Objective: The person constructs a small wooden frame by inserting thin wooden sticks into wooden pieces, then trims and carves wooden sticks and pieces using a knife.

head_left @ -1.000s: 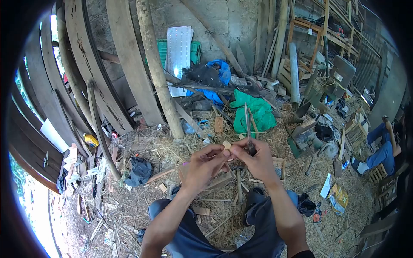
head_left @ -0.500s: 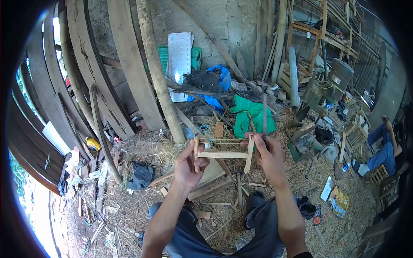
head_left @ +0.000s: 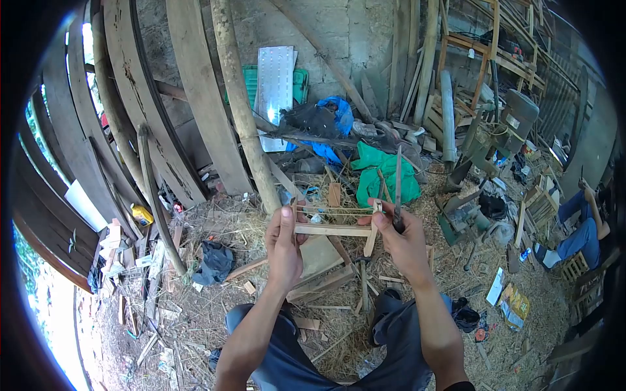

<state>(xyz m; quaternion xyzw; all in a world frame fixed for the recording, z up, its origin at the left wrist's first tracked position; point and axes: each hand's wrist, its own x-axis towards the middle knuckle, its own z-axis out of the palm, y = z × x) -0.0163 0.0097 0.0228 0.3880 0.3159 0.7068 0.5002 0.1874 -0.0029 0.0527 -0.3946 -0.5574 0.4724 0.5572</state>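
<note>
Head camera view: one slanting pole (head_left: 244, 124) and one green sheet (head_left: 386, 173) are seen beyond two hands. One wooden frame (head_left: 319, 229) is held between them, its left end gripped by the closed fingers of the left hand (head_left: 284, 253), its right end by those of the right hand (head_left: 407, 251). One blade (head_left: 398, 186), pointed away from the wearer, is also clasped on the right. Two end pieces (head_left: 370, 242) are joined by one crossbar (head_left: 345, 231); beyond it, thin strands (head_left: 339, 209) are stretched, too fine to count.

A green cloth (head_left: 388, 174) lies near blue plastic sheeting (head_left: 342, 116) below a perforated white panel (head_left: 274, 81).
</note>
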